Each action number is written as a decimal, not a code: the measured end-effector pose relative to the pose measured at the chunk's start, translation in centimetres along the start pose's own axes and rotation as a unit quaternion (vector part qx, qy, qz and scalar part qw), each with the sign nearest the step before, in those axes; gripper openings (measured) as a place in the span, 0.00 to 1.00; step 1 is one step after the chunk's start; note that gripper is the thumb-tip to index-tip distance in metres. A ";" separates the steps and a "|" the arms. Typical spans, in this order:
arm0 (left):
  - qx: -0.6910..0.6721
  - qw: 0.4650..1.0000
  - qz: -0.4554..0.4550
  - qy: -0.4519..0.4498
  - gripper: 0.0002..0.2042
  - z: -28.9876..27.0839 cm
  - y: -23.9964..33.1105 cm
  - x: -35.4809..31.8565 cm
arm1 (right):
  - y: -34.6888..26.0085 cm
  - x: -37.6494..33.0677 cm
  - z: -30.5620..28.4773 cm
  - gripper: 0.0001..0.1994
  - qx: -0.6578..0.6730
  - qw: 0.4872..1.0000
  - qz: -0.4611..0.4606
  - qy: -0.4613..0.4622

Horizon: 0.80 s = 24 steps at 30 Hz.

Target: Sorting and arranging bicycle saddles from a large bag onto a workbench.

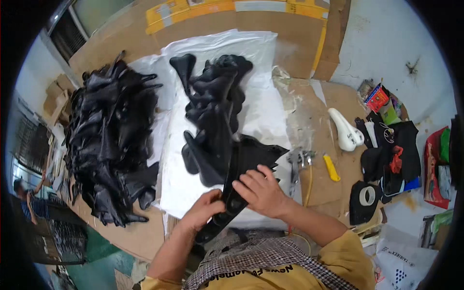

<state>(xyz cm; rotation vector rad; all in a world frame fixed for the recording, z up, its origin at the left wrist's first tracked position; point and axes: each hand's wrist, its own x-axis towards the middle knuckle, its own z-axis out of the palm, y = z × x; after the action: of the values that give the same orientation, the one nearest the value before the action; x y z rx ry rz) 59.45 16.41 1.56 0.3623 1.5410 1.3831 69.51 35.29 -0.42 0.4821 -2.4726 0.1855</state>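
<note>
Saddle cover (pixel 241 169), black, one in hand: we hold it at lower centre of the frame, long axis running from lower left to upper right. Left hand (pixel 205 212) grips the near, narrow end, fingers closed round it; right hand (pixel 261 191) lies on top, fingers pressed flat. Heaps of black covers: two, one at left (pixel 108 140), one at upper centre (pixel 215 101) on white sheet (pixel 263 111). White saddle (pixel 345 128): one, at right.

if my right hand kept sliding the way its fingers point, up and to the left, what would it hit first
Probably the small black pile on the white sheet, just past the black piece your right hand presses; depth is unclear.
</note>
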 end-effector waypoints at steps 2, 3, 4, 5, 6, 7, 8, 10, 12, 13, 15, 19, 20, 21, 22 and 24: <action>0.068 0.997 0.027 -0.021 0.09 1.0 4.6 6.5 | 6.2 0.3 -0.6 0.27 0.019 0.997 0.055 0.054; 0.079 0.994 0.067 -0.028 0.11 1.6 7.2 9.5 | 9.7 0.8 -1.0 0.27 0.006 0.997 0.056 0.056; 0.032 0.998 0.033 -0.051 0.13 2.5 10.0 12.3 | 13.4 1.6 -1.4 0.29 0.011 0.997 0.058 0.047; 0.007 0.998 0.046 -0.050 0.15 3.3 12.2 14.9 | 17.1 2.3 -1.8 0.31 0.041 0.995 0.071 0.064; 0.012 0.997 0.060 -0.048 0.13 3.5 13.8 17.4 | 20.2 3.6 -2.4 0.33 0.042 0.994 0.068 0.075; -0.005 0.999 -0.007 -0.042 0.21 4.8 16.9 19.2 | 24.4 4.2 -2.3 0.32 0.041 0.994 0.051 0.092; 0.002 0.994 0.052 -0.094 0.32 4.0 18.1 21.3 | 27.3 5.5 -2.6 0.30 0.052 0.992 0.053 0.098; -0.038 0.989 0.105 -0.096 0.40 4.4 21.4 24.0 | 33.4 6.4 -1.6 0.31 0.103 0.981 0.127 0.110; -0.054 0.981 0.165 -0.080 0.40 4.8 22.2 26.6 | 38.8 7.2 0.4 0.35 0.285 0.915 0.281 0.038; -0.055 0.977 0.195 -0.062 0.40 4.4 21.4 27.7 | 41.5 7.7 2.4 0.37 0.400 0.861 0.314 0.008; -0.030 0.981 0.158 -0.109 0.40 4.6 18.4 28.9 | 48.4 4.9 10.0 0.41 0.335 0.877 0.340 0.051; -0.003 0.994 0.060 -0.086 0.33 2.1 9.2 25.4 | 49.5 3.6 19.0 0.50 0.121 0.895 0.429 -0.031; -0.039 0.996 0.029 -0.070 0.30 1.6 6.7 24.1 | 48.8 3.3 20.3 0.50 0.145 0.890 0.432 -0.021; -0.066 0.996 0.020 -0.056 0.29 1.2 4.0 22.9 | 48.2 2.7 21.3 0.51 0.168 0.885 0.434 -0.014; -0.066 0.996 0.004 -0.062 0.29 1.0 2.5 22.3 | 49.3 0.4 22.6 0.49 0.143 0.920 0.361 0.054; -0.080 0.997 -0.020 -0.003 0.29 0.4 -1.0 19.1 | 45.7 1.0 22.7 0.44 0.176 0.909 0.376 0.049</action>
<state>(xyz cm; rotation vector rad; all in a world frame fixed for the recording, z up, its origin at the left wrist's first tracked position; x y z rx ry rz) 51.27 30.79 -8.03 0.2358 1.4140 1.4616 39.08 71.82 -19.06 -0.3663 -2.4040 0.9470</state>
